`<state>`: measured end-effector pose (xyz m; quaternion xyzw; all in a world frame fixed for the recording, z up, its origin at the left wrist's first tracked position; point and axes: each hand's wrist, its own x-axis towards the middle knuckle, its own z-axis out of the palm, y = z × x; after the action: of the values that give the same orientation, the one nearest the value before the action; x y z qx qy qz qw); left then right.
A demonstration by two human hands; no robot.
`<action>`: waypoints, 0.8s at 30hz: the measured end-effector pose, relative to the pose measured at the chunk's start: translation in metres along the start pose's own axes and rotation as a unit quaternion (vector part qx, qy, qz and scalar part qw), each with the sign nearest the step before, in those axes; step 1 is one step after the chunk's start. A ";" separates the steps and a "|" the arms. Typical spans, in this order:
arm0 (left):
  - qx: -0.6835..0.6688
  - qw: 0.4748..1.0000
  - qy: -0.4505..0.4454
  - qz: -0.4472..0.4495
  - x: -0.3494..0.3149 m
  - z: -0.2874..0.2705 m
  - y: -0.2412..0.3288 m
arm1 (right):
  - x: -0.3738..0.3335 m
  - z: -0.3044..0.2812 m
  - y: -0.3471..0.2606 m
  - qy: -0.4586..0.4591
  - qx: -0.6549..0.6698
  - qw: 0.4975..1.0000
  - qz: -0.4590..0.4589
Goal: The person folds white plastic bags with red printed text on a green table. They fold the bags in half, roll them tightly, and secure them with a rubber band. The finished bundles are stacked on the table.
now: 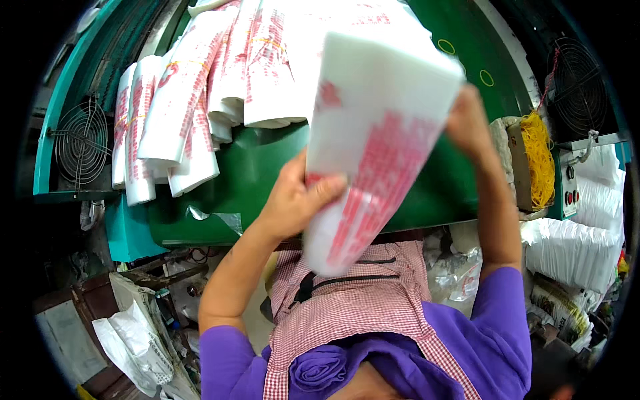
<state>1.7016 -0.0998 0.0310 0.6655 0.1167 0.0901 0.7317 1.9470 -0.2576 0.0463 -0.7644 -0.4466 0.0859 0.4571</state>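
My left hand [300, 197] is closed around the lower left side of a folded bundle of white plastic bags [373, 147] with red print, its thumb lying across the front. The bundle is held tilted above the front of the green work surface [253, 180]. My right hand [467, 123] is at the bundle's upper right edge, blurred by motion, its fingers hidden, so I cannot tell whether it grips. Several rolled bundles of printed plastic bags [180, 93] lie in a heap at the far left, some bound with yellow rubber bands.
Two loose yellow rubber bands [487, 78] lie on the green surface at far right. A box of yellow rubber bands [537, 160] stands at the right edge, near a control box [570, 190] with buttons. Fan guards [81, 143] flank both sides. Stacked white bags [573, 250] are at right.
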 end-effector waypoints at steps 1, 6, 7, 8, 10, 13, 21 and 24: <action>-0.084 0.995 0.012 -0.044 0.005 0.000 0.000 | -0.019 0.016 -0.029 -0.059 -0.002 0.998 -0.022; -0.257 0.966 -0.013 -0.001 0.016 0.019 0.003 | -0.061 0.044 -0.057 0.040 0.332 0.942 0.031; -0.256 0.966 -0.029 -0.004 0.015 0.018 0.002 | -0.065 0.045 -0.040 0.016 0.478 0.875 0.079; -0.285 0.954 -0.089 -0.039 0.013 0.011 0.003 | -0.070 0.046 -0.025 0.009 0.605 0.791 0.095; -0.297 0.944 -0.137 -0.054 0.000 0.016 -0.004 | -0.095 0.039 0.017 0.033 0.815 0.560 0.143; -0.171 0.972 -0.160 -0.032 -0.010 0.007 0.000 | -0.089 0.020 -0.014 0.108 0.747 0.651 0.082; 0.276 0.960 -0.031 -0.020 -0.025 -0.065 0.028 | -0.076 0.037 -0.092 -0.468 0.142 0.822 -0.292; 0.120 0.985 0.111 0.058 -0.028 -0.090 0.031 | -0.066 0.049 -0.073 -0.362 0.271 0.875 -0.171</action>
<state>1.6489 -0.0186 0.0555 0.7400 0.1679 0.1910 0.6227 1.8375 -0.2643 0.0568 -0.4381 -0.6639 0.3947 0.4599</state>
